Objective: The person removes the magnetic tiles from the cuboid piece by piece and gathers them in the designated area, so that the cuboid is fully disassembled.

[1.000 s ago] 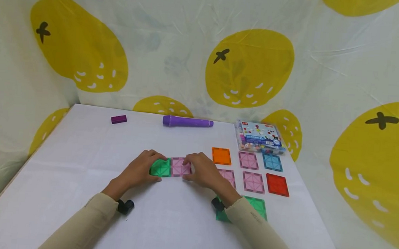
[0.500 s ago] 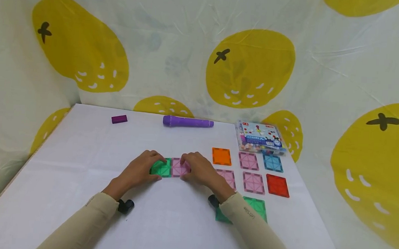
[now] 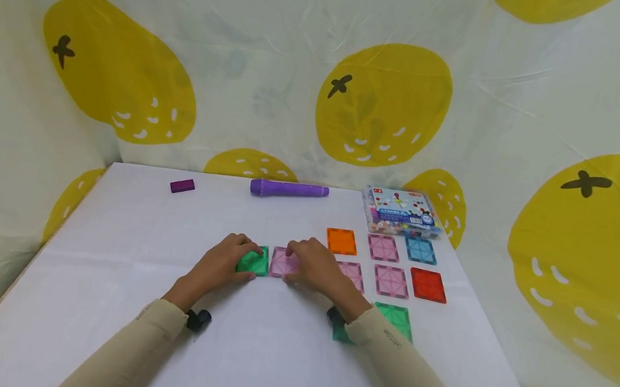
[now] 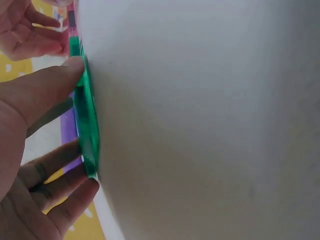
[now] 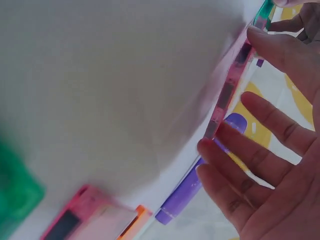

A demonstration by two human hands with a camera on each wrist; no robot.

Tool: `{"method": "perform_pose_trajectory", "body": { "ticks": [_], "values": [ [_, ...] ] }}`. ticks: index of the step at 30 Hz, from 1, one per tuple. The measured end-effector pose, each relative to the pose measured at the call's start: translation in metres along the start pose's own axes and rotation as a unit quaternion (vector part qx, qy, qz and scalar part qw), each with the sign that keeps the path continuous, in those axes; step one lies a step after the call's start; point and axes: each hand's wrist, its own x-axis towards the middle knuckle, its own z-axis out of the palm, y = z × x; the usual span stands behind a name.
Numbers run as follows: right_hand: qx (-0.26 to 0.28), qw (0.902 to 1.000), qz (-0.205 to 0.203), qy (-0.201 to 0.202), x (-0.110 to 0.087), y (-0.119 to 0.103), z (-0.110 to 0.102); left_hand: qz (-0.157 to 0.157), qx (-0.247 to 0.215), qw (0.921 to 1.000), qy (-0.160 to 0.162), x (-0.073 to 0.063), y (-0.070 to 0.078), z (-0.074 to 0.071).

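Low over the white table, my left hand holds a translucent green square magnetic tile by its edges, thumb at the near side and fingers at the far and left sides. My right hand likewise holds a pink square magnetic tile just to the right, partly covered by its fingers. A narrow gap shows between the two tiles in the head view. In the left wrist view the green tile appears edge-on, thumb on its rim. Dark magnets line the pink tile's edge in the right wrist view.
More tiles lie to the right: an orange one, several pink ones, a blue one, a red one and green by the right sleeve. Behind are a clear boxed set, a purple microphone-shaped object and a purple block.
The green and pink tiles, edge to edge before, now stand slightly apart. My right hand shifted a little left, then back right with the pink tile. Both hands keep their grip.
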Motion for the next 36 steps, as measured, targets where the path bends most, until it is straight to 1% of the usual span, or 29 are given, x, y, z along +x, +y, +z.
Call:
{"method": "perform_pose_trajectory", "body": {
  "ticks": [3, 7, 10, 15, 17, 19, 23, 26, 30, 33, 36],
  "values": [
    [0.01, 0.9998, 0.012, 0.008, -0.007, 0.006, -0.003, -0.001, 0.005, 1.0, 0.006, -0.001, 0.001, 0.0],
    [0.047, 0.9981, 0.032, 0.024, -0.021, 0.017, -0.01, 0.004, 0.005, 0.9999, 0.016, -0.002, 0.001, -0.002],
    [0.074, 0.9953, 0.052, 0.035, -0.036, 0.028, -0.018, 0.011, 0.003, 0.9997, 0.022, -0.001, 0.001, -0.003],
    [0.107, 0.9882, 0.096, 0.052, -0.065, 0.05, -0.031, 0.016, -0.001, 0.9997, 0.018, 0.004, 0.004, -0.006],
    [0.111, 0.9865, 0.105, 0.061, -0.077, 0.061, -0.035, 0.018, 0.001, 0.9997, 0.018, 0.007, 0.006, -0.007],
    [0.107, 0.9863, 0.104, 0.069, -0.09, 0.073, -0.038, 0.022, 0.002, 0.9996, 0.019, 0.01, 0.007, -0.008],
    [0.106, 0.9848, 0.116, 0.075, -0.117, 0.098, -0.045, 0.027, 0.002, 0.9995, 0.018, 0.015, 0.009, -0.01],
    [0.111, 0.9824, 0.133, 0.069, -0.136, 0.117, -0.05, 0.032, 0.001, 0.9994, 0.016, 0.02, 0.01, -0.011],
    [0.094, 0.9824, 0.149, 0.062, -0.162, 0.141, -0.056, 0.034, 0.0, 0.9994, 0.007, 0.028, 0.011, -0.01],
    [0.075, 0.9808, 0.172, 0.054, -0.181, 0.158, -0.061, 0.031, -0.006, 0.9995, -0.002, 0.035, 0.012, -0.01],
    [0.069, 0.9762, 0.202, 0.04, -0.199, 0.173, -0.062, 0.026, -0.016, 0.9995, -0.009, 0.041, 0.013, -0.01]
  ]
}}
